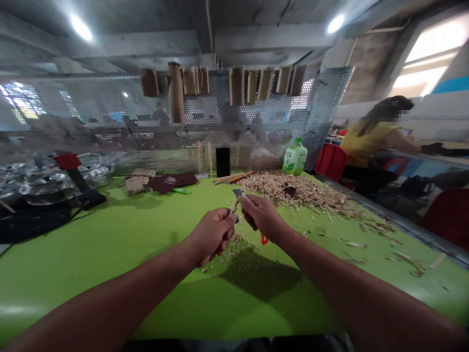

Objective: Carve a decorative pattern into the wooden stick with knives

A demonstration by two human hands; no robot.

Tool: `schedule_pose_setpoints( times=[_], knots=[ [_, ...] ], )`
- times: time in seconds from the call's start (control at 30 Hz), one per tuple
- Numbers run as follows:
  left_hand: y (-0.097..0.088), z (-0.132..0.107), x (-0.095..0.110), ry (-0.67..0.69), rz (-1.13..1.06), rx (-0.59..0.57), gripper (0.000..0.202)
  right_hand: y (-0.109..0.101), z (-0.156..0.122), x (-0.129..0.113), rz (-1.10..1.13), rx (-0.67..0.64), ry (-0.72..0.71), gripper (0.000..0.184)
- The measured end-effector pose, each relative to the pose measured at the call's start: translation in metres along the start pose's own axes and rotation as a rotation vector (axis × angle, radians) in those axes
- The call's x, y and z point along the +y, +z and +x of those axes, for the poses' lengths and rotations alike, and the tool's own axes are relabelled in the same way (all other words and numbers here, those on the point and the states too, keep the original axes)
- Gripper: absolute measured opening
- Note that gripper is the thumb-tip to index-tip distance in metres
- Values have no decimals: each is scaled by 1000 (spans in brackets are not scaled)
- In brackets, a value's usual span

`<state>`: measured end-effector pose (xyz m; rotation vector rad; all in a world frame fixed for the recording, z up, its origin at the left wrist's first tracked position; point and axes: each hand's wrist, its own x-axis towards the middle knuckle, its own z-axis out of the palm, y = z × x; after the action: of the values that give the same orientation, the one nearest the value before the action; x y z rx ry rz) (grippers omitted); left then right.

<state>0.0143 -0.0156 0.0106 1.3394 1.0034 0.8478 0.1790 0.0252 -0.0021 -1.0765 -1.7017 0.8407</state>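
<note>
My left hand is closed around a thin, pale piece of wood whose upper end sticks out past the thumb. Just to its right, my right hand grips a carving knife; its short grey blade shows above the fingers, up against the wood. An orange-red loop pokes out below my right hand, perhaps the knife's handle end. My fingers cover most of the handle and the wood's lower part. Small wood chips lie scattered on the green tabletop beneath both hands.
A heap of wood shavings spreads at the right, near a green tea bottle. At the back stand a black phone and twisted wooden sticks. Brown sandpaper and a red-headed tool lie left. A person sits beyond the right edge.
</note>
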Motion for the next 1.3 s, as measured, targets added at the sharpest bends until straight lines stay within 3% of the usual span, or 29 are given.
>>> schedule_pose_setpoints(
  times=[0.13, 0.3, 0.53, 0.8, 1.07, 1.17, 1.3],
  knots=[
    [-8, 4, 1, 26, -177, -11, 15, -8, 3, 3, -54, 120, -43, 44],
    [-6, 0, 10, 12, -262, -58, 15, -9, -1, 6, -327, 96, -144, 46],
    [-6, -5, 13, -21, -300, -137, 14, -10, -5, -3, -477, 95, -156, 43],
    [-7, -4, 8, -17, -194, -134, 18, -8, -7, -9, -522, 54, -165, 40],
    [-2, -8, 5, 36, 65, -31, 28, -6, -8, -9, -594, -19, -149, 38],
    [-3, -6, 2, 30, 27, -46, 30, -5, -7, -8, -518, -24, -128, 39],
    [-6, -1, 0, 7, -193, -112, 22, -6, -4, -4, -178, -33, -61, 43]
  ],
)
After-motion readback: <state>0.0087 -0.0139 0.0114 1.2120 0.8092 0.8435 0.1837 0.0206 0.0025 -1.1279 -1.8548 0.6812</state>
